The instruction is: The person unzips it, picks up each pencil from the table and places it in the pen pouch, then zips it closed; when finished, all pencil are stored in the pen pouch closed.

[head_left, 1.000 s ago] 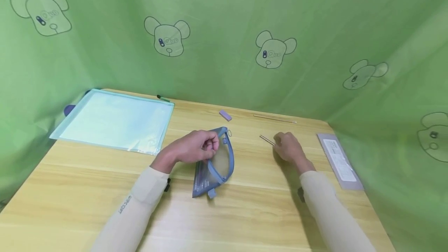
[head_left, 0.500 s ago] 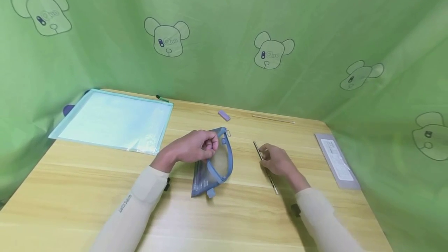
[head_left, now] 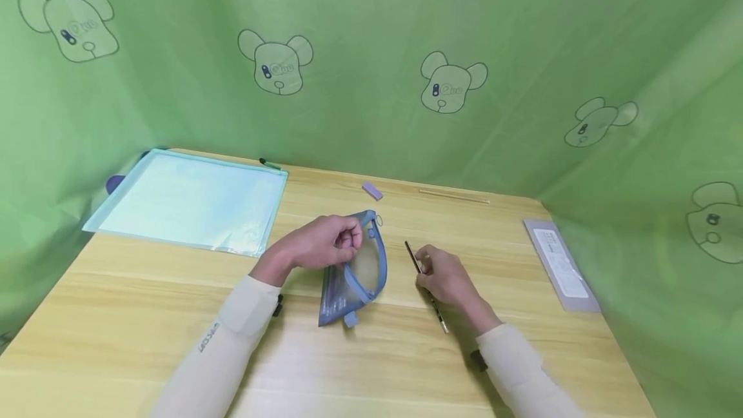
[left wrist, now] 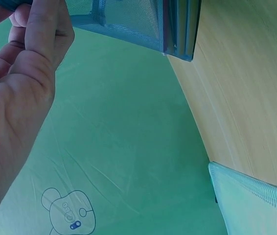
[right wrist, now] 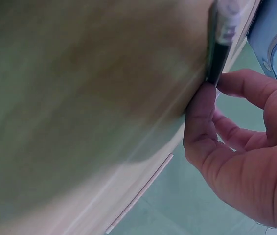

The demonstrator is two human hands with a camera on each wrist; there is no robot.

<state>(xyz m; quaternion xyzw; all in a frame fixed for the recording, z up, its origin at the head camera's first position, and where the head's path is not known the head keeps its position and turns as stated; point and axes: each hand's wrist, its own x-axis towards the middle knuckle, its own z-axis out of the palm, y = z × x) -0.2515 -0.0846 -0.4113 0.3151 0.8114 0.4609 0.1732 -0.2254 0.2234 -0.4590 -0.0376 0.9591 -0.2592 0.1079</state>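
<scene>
My left hand (head_left: 319, 244) pinches the top edge of a blue mesh zip pouch (head_left: 335, 302). The pouch's mouth gapes toward the right, and its blue zip band (head_left: 383, 263) bows outward. Long, thin strips line the pouch's end in the left wrist view. My right hand (head_left: 449, 277) holds a dark pencil (head_left: 411, 254) between thumb and fingers, just right of the pouch and low over the table. In the right wrist view the pencil (right wrist: 219, 61) shows a pale eraser end with a metal band; my fingers cover its middle.
A purple eraser (head_left: 372, 191) and a thin tan pencil (head_left: 455, 197) lie near the table's back edge. At left is a large light-blue zip folder (head_left: 186, 199) with a green-and-black item (head_left: 270, 164) behind it. A lilac packet with a white label (head_left: 560, 266) lies at right.
The right hand has moved left and nearer with the pencil, which has swung from pointing away leftward to lying along the hand. The left hand and pouch have stayed put.
</scene>
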